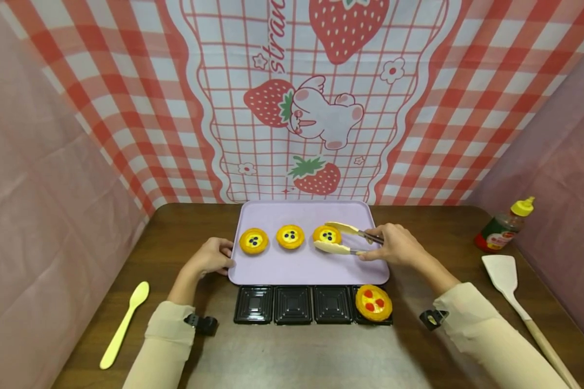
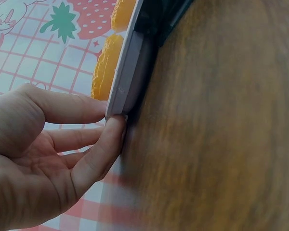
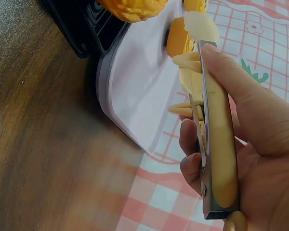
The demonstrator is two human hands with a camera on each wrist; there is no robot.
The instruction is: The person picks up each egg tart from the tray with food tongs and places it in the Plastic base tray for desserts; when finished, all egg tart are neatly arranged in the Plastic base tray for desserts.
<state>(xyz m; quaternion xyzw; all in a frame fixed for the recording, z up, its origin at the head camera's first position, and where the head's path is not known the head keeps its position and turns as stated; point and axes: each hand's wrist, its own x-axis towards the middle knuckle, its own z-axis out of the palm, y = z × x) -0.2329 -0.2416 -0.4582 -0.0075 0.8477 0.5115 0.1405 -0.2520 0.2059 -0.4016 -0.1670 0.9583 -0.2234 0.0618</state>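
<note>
Taking the lilac tray's middle as my clock's hub, with 12 towards the strawberry-print cloth [image 1: 409, 162], I find a yellow spoon [image 1: 125, 324] at about 8, lying on the wooden counter [image 1: 175, 227]. At 9, the left hand [image 1: 211, 256] pinches the edge of the lilac tray [image 1: 282, 270]; my left wrist view shows the thumb above the rim and a finger below it. Three tarts with dark toppings lie apart on the tray: the left tart [image 1: 253, 241] at 9, the middle tart [image 1: 290, 237] near 10, the right tart [image 1: 327, 235] at 2. Along the near edge, from 7 to 4, I have a row of black containers [image 1: 293, 304]; the rightmost bears a red-topped tart [image 1: 373, 303]. At 3, the right hand [image 1: 394, 246] grips the tongs [image 1: 334, 248], whose parted tips lie either side of the right tart; I cannot tell whether both touch it. Beyond, also towards 3, stands a sauce bottle [image 1: 502, 229], with a spatula [image 1: 535, 332] lying between 3 and 4.
</note>
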